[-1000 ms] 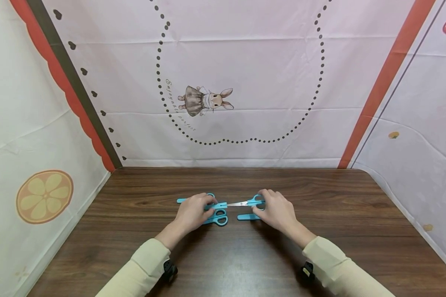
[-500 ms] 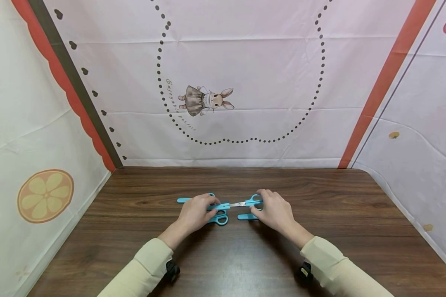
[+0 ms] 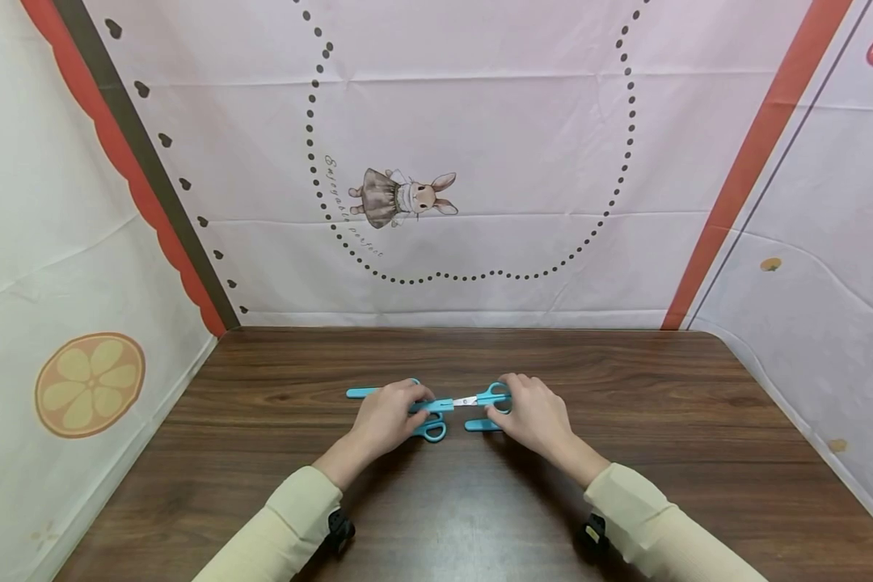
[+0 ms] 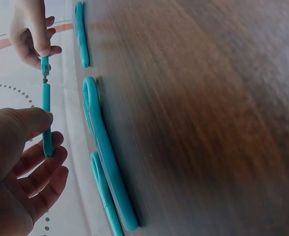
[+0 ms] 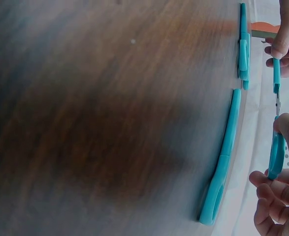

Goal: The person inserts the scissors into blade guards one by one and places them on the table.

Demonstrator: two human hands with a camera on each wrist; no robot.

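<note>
My left hand (image 3: 387, 416) pinches a light-blue blade cover (image 3: 439, 405) between thumb and fingers. Facing it, my right hand (image 3: 537, 411) grips the blue handles of a pair of scissors (image 3: 489, 398). The blades sit partly inside the cover, and a short stretch of bare metal shows between cover and handles. Both wrist views have the cover (image 4: 46, 105) and the scissors (image 5: 276, 152) held above the tabletop, roughly in one line. My fingers hide parts of the handles and the cover's closed end.
Two more blue scissors lie near my left hand, one nearer (image 3: 435, 430) and one farther (image 3: 360, 393), partly hidden. Another blue pair (image 5: 225, 155) lies covered below my right hand. The brown wooden table (image 3: 466, 501) meets a printed white cloth (image 3: 524, 162) at the back.
The hands have drawn slightly closer, left hand rightward and right hand leftward. The cover has slid farther over the blades, so less metal shows.
</note>
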